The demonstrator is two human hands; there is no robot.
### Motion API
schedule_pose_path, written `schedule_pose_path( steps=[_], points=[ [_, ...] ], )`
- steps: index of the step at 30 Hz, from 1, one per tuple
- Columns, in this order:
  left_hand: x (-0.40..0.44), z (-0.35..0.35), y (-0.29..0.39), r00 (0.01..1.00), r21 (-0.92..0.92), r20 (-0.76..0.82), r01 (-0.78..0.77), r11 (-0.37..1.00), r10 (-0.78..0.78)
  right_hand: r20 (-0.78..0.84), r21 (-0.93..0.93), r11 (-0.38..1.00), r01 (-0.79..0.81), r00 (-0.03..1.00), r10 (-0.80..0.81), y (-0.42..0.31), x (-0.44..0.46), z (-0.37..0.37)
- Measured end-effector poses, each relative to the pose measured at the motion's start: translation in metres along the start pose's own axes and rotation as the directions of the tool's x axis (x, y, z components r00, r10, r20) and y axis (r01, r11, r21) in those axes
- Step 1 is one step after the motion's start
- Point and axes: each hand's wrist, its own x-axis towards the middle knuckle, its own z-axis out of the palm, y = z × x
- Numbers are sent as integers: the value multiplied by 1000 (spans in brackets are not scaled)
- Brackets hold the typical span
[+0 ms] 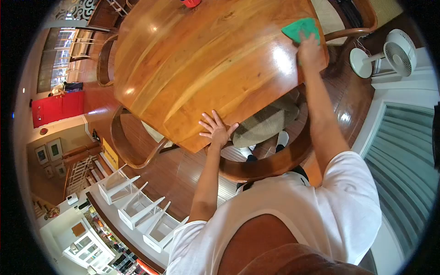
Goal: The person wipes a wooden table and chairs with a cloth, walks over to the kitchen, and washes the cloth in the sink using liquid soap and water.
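A green cloth [300, 30] lies against the right part of the wooden table [197, 68], close to its edge. My right hand [310, 49] presses on the cloth, with the arm stretched far out; some of the fingers are hard to make out against it. Flat on the near corner of the tabletop rests my left hand [217, 130], its fingers spread and nothing in it.
A curved wooden chair [266, 167] stands between my body and the table, with more chairs around it. At the right is a white fan [399, 52]. A red object [190, 2] sits at the table's far side. White stools [137, 206] stand lower left.
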Motion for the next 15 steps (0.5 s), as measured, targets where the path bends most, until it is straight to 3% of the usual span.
schedule_pose_path(
  steps=[1,2,3,5,6,7,8,11,12,13,14,15],
  points=[
    [-1,-2,1,1000,8,4,7,1000,-7,-67,-4,997,71,995,-71,-7,-19,31],
    [0,-2,3,1000,17,9,11,1000,-11,-15,306,948,83,996,-83,-33,-56,22],
    [2,-1,4,1000,18,0,10,1000,-10,37,586,809,55,995,-94,-60,-92,9],
    [3,4,-1,1000,22,-11,14,1000,-14,341,681,731,-42,902,-265,-104,-168,-36],
    [2,2,-1,1000,16,-6,12,1000,-12,200,631,698,338,799,-568,-113,-205,-32],
    [2,3,-2,1000,37,10,7,999,-8,70,523,601,605,672,-737,-114,-240,-43],
    [3,5,-4,1000,58,24,1,998,-3,181,656,526,542,564,-806,-109,-252,-58],
    [11,8,-8,1000,87,27,10,996,-13,-69,575,485,659,629,-774,-51,-214,-50],
    [7,4,-3,1000,71,19,11,997,-12,-77,632,559,537,761,-644,-31,-183,-52],
    [3,3,0,1000,55,16,12,998,-12,1,501,704,504,812,-583,11,-158,-34],
    [3,5,-1,1000,58,0,9,998,-9,61,408,845,345,914,-402,34,-133,-72],
    [4,6,-1,1000,59,-11,5,998,-5,8,250,929,272,959,-283,74,-116,-51]
  ],
)
